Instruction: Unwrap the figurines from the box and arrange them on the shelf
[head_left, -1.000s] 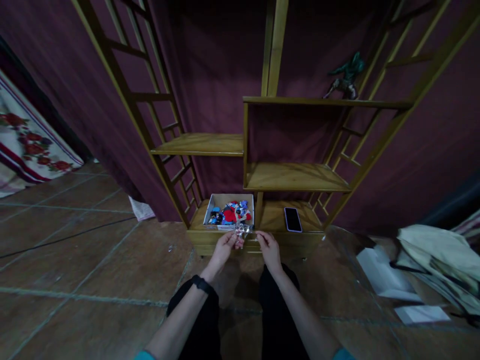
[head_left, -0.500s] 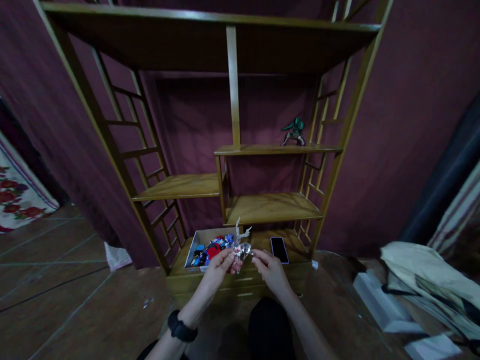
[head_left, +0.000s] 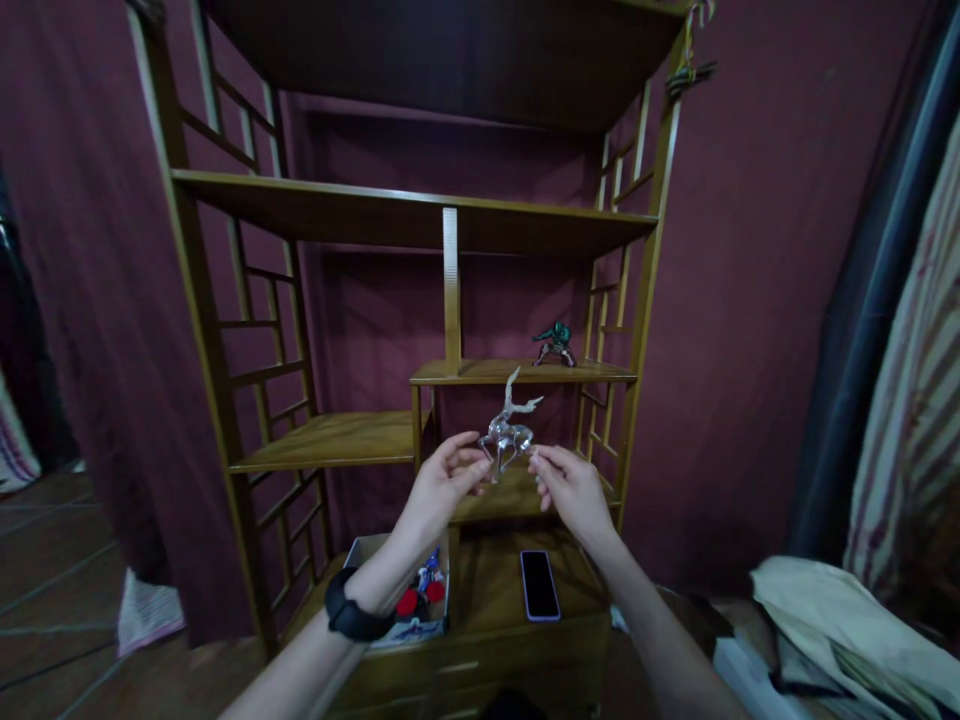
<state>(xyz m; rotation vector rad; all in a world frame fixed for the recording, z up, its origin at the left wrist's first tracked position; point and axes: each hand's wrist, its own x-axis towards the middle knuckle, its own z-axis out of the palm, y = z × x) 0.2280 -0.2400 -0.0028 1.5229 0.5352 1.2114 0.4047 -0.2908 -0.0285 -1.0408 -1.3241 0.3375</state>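
Note:
A clear deer figurine [head_left: 510, 432] with tall antlers is held upright between my two hands, in front of the lower right shelf [head_left: 517, 497]. My left hand [head_left: 448, 480], with a black band on its wrist, is closed on the figurine's front end by the forelegs. On the other side, my right hand [head_left: 570, 484] pinches its rear end between thumb and fingers. Beneath my left forearm is an open box [head_left: 361, 549] of small red, blue and dark toys, partly hidden by that arm.
A green action figure [head_left: 556, 344] crouches on the middle right shelf [head_left: 517, 371]. A phone [head_left: 540, 585] lies on the cabinet's lower top, right of the box. The left shelf [head_left: 337, 440] sits slightly lower. Pale cloth [head_left: 847, 620] is heaped at the floor's right.
Both hands have raised the deer figurine from just above the box and drawer level to the height of the shelves. My view has tilted upward, showing more of the upper cabinet.

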